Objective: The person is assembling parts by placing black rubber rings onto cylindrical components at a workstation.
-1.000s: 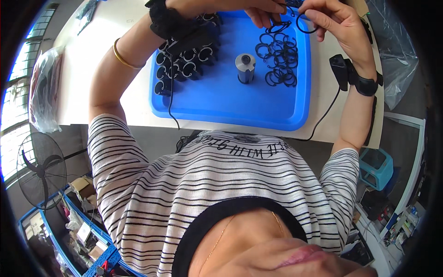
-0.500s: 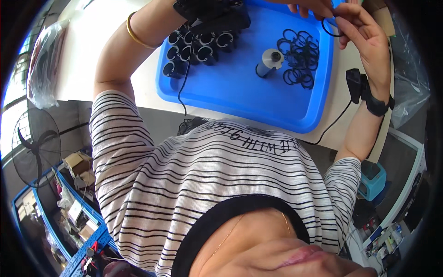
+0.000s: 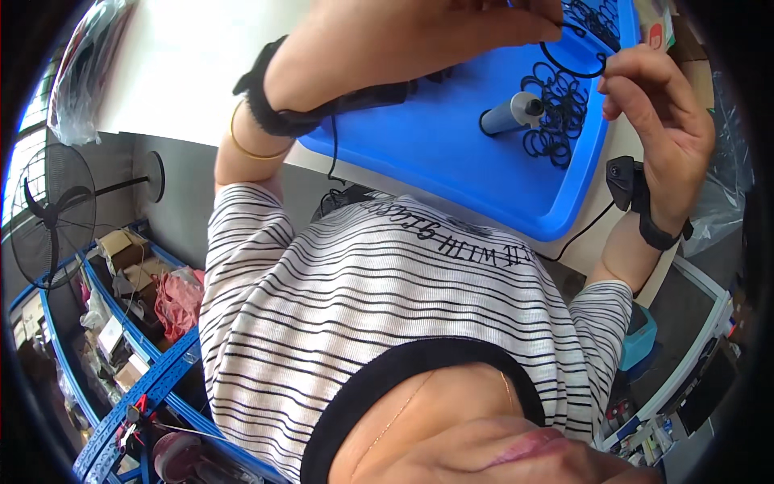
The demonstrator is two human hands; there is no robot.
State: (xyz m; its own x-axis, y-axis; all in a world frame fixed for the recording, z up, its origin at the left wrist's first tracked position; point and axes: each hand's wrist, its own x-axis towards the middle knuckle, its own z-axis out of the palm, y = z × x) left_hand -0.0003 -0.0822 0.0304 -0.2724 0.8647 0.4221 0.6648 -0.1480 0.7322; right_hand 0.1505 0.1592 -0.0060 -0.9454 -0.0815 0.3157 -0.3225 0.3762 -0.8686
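Observation:
A black open-ended retaining ring (image 3: 569, 71) is held up between my two hands above the right part of a blue tray (image 3: 451, 189). My left hand (image 3: 484, 28) pinches it near one end; most of its fingers are cut off by the top edge. My right hand (image 3: 665, 121) grips the other end between thumb and forefinger, the remaining fingers curled. Below, a grey cylinder with a black knob (image 3: 509, 115) stands tilted in view, beside a loose pile of black retaining rings (image 3: 556, 121). More rings (image 3: 597, 18) lie farther back.
My left forearm covers the tray's left part. Straps with small black devices (image 3: 621, 181) and cables sit on both wrists. A pale table (image 3: 185, 73) bears the tray. Left stand a fan (image 3: 50, 202) and blue shelving (image 3: 153, 367); plastic wrap (image 3: 726, 194) hangs at right.
Both hands have come nearer and the ring is now plainly visible between them. My left forearm has swung across, hiding the black cylinders in the tray. The view has shifted slightly.

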